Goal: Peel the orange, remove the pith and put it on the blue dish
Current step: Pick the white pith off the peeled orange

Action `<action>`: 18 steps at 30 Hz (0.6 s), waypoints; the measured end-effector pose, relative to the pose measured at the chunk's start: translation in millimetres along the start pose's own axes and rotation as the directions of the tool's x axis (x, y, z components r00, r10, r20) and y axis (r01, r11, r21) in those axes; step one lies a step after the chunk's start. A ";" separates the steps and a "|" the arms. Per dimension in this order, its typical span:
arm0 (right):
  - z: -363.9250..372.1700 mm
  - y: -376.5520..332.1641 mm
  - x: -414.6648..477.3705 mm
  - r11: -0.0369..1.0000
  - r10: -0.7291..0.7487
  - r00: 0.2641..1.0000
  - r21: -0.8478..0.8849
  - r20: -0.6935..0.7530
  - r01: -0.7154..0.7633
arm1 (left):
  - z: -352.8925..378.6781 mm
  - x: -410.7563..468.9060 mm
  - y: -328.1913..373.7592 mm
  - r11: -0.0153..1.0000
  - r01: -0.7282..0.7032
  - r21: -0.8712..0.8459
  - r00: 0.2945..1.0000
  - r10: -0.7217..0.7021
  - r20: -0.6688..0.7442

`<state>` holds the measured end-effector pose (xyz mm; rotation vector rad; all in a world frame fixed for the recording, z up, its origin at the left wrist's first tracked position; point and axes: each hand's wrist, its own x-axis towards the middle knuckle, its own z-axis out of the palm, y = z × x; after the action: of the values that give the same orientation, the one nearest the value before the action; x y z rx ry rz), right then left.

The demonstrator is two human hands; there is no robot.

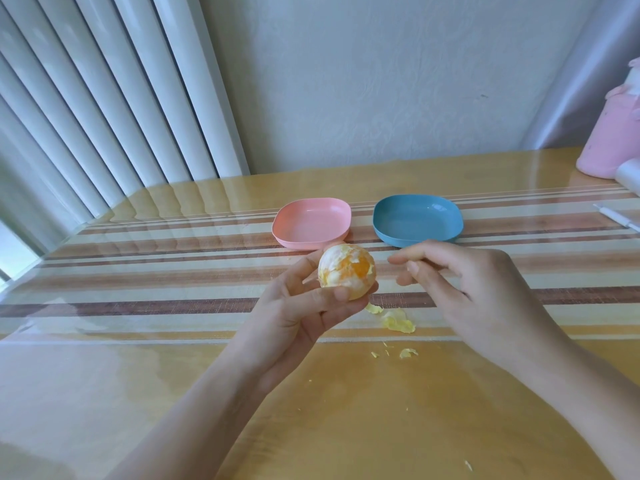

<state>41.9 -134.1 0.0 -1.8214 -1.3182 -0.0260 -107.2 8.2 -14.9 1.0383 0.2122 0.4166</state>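
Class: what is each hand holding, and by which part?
The left hand grips the orange by its lower half; whether the right hand holds anything cannot be told.

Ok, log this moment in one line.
left hand: holds orange; right hand: apart, grip unclear; orange: peeled, pith patches remain; blue dish: empty

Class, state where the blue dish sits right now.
Head view: the blue dish sits right of the pink dish, just beyond the right hand.

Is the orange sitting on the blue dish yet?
No, the left hand holds the orange above the table, and the blue dish has nothing in it.
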 end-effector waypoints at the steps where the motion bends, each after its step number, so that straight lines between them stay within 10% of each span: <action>1: -0.4 -2.2 0.0 1.000 -0.020 1.000 0.010 -0.015 0.020 | -0.1 -0.1 0.4 1.000 0.004 0.002 1.000 -0.004 0.000; 10: 7.6 -18.3 -5.7 0.876 0.242 0.968 0.414 0.064 -0.247 | 1.2 -1.1 -4.3 0.969 -0.108 0.222 0.990 0.126 -0.069; 18: 7.3 -27.6 -8.6 0.890 0.262 0.965 0.383 0.010 -0.246 | 8.0 -3.5 -5.7 0.885 -0.191 0.424 0.969 0.238 -0.059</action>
<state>13.3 -134.1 8.5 -1.6287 -0.9639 0.3140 -106.1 -2.1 -15.9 1.4692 0.2937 0.6501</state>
